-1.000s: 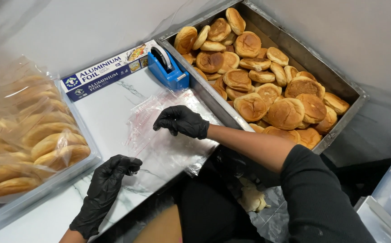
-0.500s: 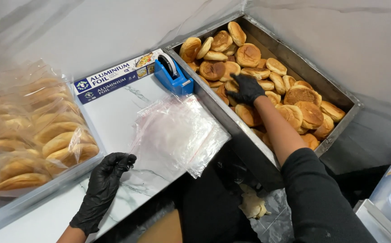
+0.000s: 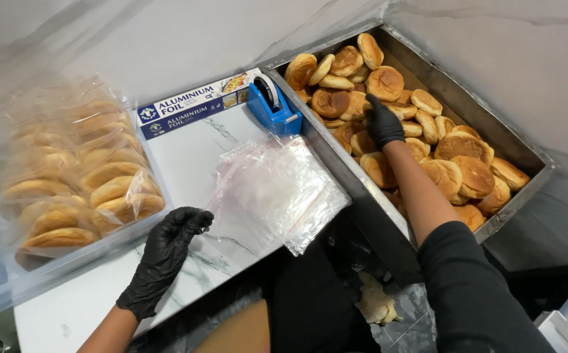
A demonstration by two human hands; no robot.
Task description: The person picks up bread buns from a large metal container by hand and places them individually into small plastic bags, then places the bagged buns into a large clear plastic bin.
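While your right hand (image 3: pixel 384 124) has left the stack of clear plastic bags (image 3: pixel 277 189) and now reaches into the metal tray (image 3: pixel 526 153) to the right of that stack, its gloved fingers are bent down over one bun in the heap of buns (image 3: pixel 428 144); if they already grip it firmly, I cannot tell. One second ago this hand was lying flat on the bags, so the bags are now free and the hand has gone over to the bread. Your left hand (image 3: pixel 166 252) has stayed at the left corner of the stack, the fingers curled and pinching the edge of the top bag, it seems. This suggests the bag is kept ready while a bun is being fetched. Just behind the stack stands a blue tape dispenser (image 3: pixel 273 108), and beside it, to the left, lies a long box of aluminium foil (image 3: pixel 192 104). Further left of the stack, a clear container (image 3: pixel 68 261) holds buns already packed in bags (image 3: pixel 74 183). All rests on a white marble-like counter (image 3: pixel 186 150).
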